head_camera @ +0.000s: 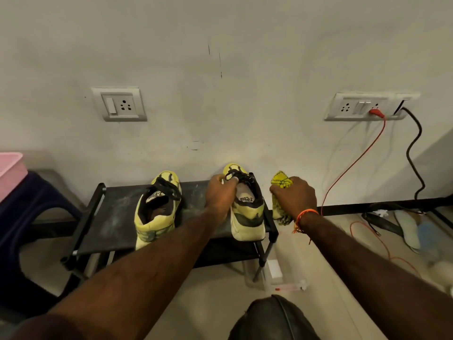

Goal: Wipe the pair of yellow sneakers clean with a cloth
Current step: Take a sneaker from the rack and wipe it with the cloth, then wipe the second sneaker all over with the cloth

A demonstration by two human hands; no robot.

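1. Here the left hand [221,192] has its fingers curled over the laces and tongue of the right-side sneaker [246,209], gripping it at the top opening.
2. The right hand [294,196] is closed tight around a bunched yellow cloth [282,181], which sticks out above and below the fist, just beside that sneaker and apart from it. An orange thread [306,213] circles the right wrist.
3. The other sneaker [157,209] stands untouched to the left, heel toward the camera and toe toward the wall.
4. Both sneakers sit on the top tier of a low black shoe rack [110,217], whose dark fabric surface shows pale dusty smears. The rack stands against a white wall [220,106] on a beige floor.
5. On the wall are two grey socket plates: one at left [119,104], one at right [362,107] with a red cable [355,163] and a black cable [414,148] hanging from it.
6. A dark blue stool [29,204] stands at far left with a pink box [11,170] on it.
7. The sneakers are pale yellow with black laces, dark patches at the heel and printed insoles; the cloth looks knitted, with black flecks.
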